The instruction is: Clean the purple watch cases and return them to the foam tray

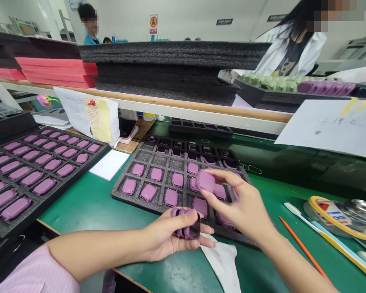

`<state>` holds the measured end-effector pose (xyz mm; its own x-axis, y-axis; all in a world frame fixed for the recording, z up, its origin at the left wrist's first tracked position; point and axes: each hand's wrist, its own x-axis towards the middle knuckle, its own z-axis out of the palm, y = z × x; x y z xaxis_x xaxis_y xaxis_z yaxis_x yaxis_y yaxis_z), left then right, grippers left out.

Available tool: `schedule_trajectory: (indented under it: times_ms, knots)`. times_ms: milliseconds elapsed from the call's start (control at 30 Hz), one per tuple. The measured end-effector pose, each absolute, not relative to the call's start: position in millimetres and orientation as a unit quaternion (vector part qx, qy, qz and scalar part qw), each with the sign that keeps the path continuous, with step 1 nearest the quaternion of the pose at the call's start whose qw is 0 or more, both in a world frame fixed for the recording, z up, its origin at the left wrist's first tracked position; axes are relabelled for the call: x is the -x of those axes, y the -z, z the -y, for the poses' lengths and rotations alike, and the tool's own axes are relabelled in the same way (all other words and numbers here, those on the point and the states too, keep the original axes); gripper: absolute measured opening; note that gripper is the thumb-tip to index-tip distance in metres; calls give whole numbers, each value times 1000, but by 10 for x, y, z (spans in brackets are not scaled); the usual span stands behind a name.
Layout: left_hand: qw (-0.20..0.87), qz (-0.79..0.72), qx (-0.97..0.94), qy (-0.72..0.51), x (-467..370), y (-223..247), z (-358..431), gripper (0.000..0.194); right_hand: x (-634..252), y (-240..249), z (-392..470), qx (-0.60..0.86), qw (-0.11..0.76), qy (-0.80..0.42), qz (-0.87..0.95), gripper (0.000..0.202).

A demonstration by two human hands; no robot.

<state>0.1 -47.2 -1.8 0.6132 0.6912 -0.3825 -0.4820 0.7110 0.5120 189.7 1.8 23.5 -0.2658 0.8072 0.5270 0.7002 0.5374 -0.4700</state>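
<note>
My left hand point(183, 232) is closed round a small stack of purple watch cases point(183, 221), with a dark glossy face on the outermost one. Between the thumb and fingers of my right hand point(240, 199) is one more purple watch case point(205, 181), held above the foam tray. That black foam tray point(149, 152) has square pockets. Purple cases point(156, 174) fill many of the nearer pockets, and dark-faced ones point(192, 156) sit toward the back. A white cloth point(222, 260) hangs below my left fingers; whether they grip it I cannot tell.
Another foam tray point(61, 179) of purple cases lies at left, beside a white pad point(110, 165). At right are an orange stick point(305, 244), a toothbrush point(329, 236) and a tape-ringed metal-topped jar point(344, 215). A shelf point(171, 106) with foam stacks crosses ahead; two people are beyond.
</note>
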Motion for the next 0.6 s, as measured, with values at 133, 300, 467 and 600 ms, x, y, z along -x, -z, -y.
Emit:
schedule_trajectory:
  times_ms: [133,300,467,600]
  knots:
    - [860,-336,-221,-315,33,39,453,62,-1659,-46,-594,494,310,-99,806,34]
    - [833,-354,-302,-299,85,40,413,50,-1353,153,-1026,497,300,-93,809,31]
    - [857,-308,-248,-329,86,-32,408,45,-1418,81,-809,476,343,-133,799,26]
    - [884,-285,-166,-330,78,-35,404,48,-1616,-120,-154,421,399,-164,798,31]
